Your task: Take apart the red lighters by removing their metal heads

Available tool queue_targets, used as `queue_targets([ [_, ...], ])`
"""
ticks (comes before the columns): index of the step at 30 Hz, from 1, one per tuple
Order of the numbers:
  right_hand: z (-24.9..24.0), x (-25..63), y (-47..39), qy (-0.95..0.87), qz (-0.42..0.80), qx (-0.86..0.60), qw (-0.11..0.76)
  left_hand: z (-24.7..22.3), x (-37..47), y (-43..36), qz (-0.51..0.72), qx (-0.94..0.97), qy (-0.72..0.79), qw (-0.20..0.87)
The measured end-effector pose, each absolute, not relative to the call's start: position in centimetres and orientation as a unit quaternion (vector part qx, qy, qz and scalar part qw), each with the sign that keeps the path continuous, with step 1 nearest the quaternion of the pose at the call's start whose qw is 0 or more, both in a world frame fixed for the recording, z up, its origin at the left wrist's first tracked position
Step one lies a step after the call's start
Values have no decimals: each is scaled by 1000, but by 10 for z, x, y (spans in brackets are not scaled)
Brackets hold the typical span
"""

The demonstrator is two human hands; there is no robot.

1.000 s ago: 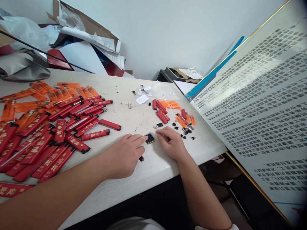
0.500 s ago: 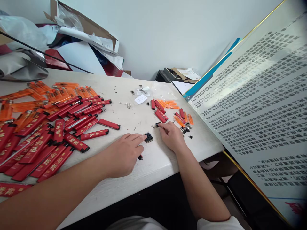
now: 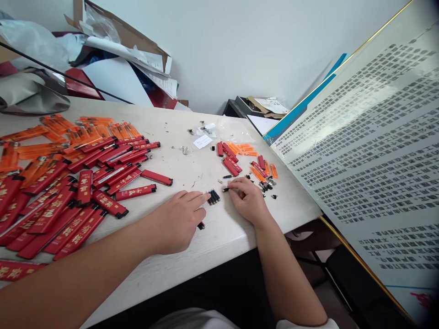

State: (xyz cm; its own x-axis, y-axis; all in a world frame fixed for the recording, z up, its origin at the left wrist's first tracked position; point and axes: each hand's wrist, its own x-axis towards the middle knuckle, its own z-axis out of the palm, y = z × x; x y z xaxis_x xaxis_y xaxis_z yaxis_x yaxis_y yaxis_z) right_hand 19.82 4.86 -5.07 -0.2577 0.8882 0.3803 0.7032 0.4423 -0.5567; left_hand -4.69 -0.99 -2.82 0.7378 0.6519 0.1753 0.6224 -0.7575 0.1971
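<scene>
Your right hand (image 3: 247, 197) pinches a black part (image 3: 225, 189) at two o'clock from the black row (image 3: 214, 197); your left hand (image 3: 179, 220) lies at nine, fingertips apparently touching the row, though whether it grips the lighter (image 3: 201, 225) beneath I can't tell. Hold those fingertips light and steady, and that pinch low: a knock would likely skew the row.

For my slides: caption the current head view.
Left hand by aligned black parts; right hand pinching a separate black part.

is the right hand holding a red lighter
No, the right hand has a small black part at its fingertips, and the red lighters lie apart from it.
</scene>
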Motion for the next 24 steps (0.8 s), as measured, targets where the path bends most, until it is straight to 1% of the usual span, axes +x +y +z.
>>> queue_targets([
  [9, -49, 200, 46, -781, 138, -517, 321, -27, -47, -10, 109, 930, 347, 61],
  [19, -45, 185, 55, -801, 106, -505, 304, -26, -46, -10, 95, 930, 348, 67],
  [24, -47, 185, 57, -808, 106, -487, 314, -28, -47, -10, 107, 930, 347, 62],
])
